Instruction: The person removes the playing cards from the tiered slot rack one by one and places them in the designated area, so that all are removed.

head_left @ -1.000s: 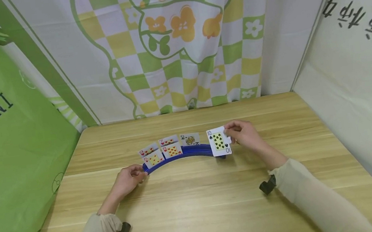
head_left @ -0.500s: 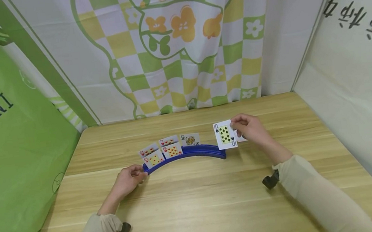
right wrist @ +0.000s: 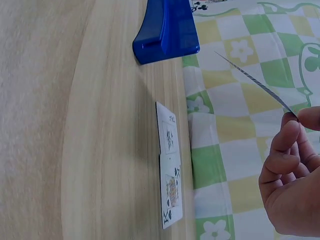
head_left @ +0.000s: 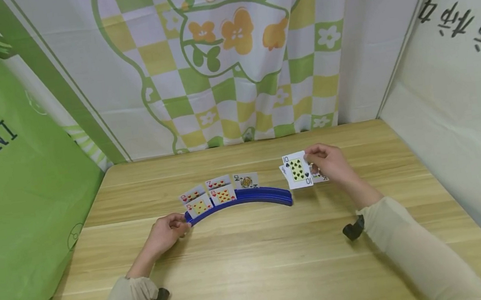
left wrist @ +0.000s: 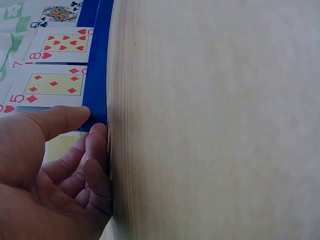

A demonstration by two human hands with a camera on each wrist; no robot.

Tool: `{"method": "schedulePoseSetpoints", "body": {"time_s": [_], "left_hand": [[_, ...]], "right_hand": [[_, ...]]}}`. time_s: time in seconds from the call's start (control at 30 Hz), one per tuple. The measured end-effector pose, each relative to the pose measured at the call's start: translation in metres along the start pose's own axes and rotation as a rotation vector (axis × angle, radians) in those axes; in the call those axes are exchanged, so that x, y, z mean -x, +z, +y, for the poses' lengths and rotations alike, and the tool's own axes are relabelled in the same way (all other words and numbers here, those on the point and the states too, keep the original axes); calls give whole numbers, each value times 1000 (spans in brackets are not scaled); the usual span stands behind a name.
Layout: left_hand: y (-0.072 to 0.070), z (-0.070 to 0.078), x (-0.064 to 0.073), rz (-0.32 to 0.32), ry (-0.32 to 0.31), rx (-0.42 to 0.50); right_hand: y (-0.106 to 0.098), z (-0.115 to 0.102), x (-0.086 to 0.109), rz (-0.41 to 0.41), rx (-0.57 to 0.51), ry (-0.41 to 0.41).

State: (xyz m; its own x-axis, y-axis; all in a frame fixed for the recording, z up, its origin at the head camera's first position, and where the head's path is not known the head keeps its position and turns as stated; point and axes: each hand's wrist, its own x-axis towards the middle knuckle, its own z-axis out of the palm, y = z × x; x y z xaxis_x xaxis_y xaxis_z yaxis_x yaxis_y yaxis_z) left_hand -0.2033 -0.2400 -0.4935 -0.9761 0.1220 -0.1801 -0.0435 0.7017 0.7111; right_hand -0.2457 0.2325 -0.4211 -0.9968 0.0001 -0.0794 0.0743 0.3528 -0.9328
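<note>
A curved blue card holder point(head_left: 263, 194) stands on the table, its left end pinched between the thumb and fingers of my left hand point(head_left: 165, 234). Playing cards fill its left part: the five of diamonds point(left wrist: 52, 84) and eight of hearts point(left wrist: 64, 44) in front, a red nine point(head_left: 191, 195) and seven point(head_left: 217, 181) behind, and the queen of clubs point(head_left: 246, 180) beside them. To the right of the holder, my right hand point(head_left: 330, 162) pinches the ten of spades point(head_left: 298, 169) by its edge. That card is raised above the table, seen nearly edge-on in the right wrist view.
Beneath the raised card, a black king point(right wrist: 171, 192) and another card point(right wrist: 168, 127) lie overlapping on the wooden table point(head_left: 254, 267). A patterned curtain point(head_left: 239, 95) hangs behind the table's back edge. A green cloth point(head_left: 27, 194) borders the left side and a white one point(head_left: 455, 120) the right.
My right hand has carried the ten of spades rightward and back, off the holder's right end and over the loose cards. The left hand and the holder have stayed put.
</note>
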Motion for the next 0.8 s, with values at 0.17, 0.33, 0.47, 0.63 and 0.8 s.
{"method": "schedulePoseSetpoints", "body": {"time_s": [0.17,0.33,0.47,0.63,0.8], "left_hand": [[0,-1,0,-2,1,4],[1,-2,-1,-2,2,6],[1,-1,-1,-1,0,7],[1,-2,-1,-2,-3,9],[1,-3,-1,1,-6,14]], "right_hand": [[-3,2,-1,13,2,-8],[-5,4,-3,26,-4,-13],[-7,5,-5,44,1,-13],[-9,7,-8,59,3,-10],[-13,9,-11,70,11,2]]}}
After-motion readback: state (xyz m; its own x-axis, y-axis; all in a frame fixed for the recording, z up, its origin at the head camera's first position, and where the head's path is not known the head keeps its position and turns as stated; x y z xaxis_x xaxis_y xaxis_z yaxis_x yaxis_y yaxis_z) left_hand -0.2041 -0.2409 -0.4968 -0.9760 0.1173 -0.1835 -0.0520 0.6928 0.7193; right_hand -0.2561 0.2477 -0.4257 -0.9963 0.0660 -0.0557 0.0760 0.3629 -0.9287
